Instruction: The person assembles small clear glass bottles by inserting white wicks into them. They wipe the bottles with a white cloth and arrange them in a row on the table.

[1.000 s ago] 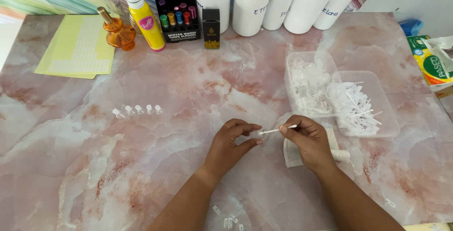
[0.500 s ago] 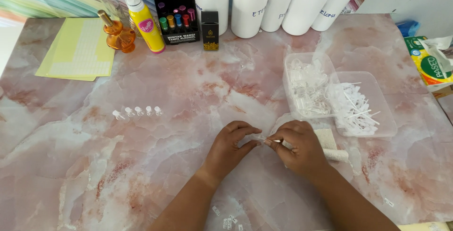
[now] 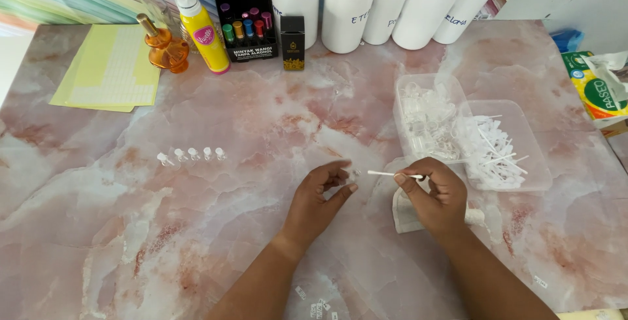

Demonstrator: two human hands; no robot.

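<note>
Pinching a thin white tube [image 3: 386,174] between thumb and forefinger, the right hand [image 3: 435,197] is holding it level just above the pink marble table [image 3: 196,241], its free end pointing toward the left hand [image 3: 320,199]. The left hand is curling its fingertips around something tiny and clear, possibly a small cap [image 3: 356,173], though it is too small to make out for sure. The tube's tip is sitting just beside that piece, barely apart from it. Under the right hand a small clear bag [image 3: 404,218] is lying flat on the table. Just beyond the right hand, two clear plastic trays [image 3: 533,163] are sitting side by side, one holding clear pieces, the other white tubes. To the left, a short row of small white caps [image 3: 191,155] is standing on the marble, well apart from both hands.
</note>
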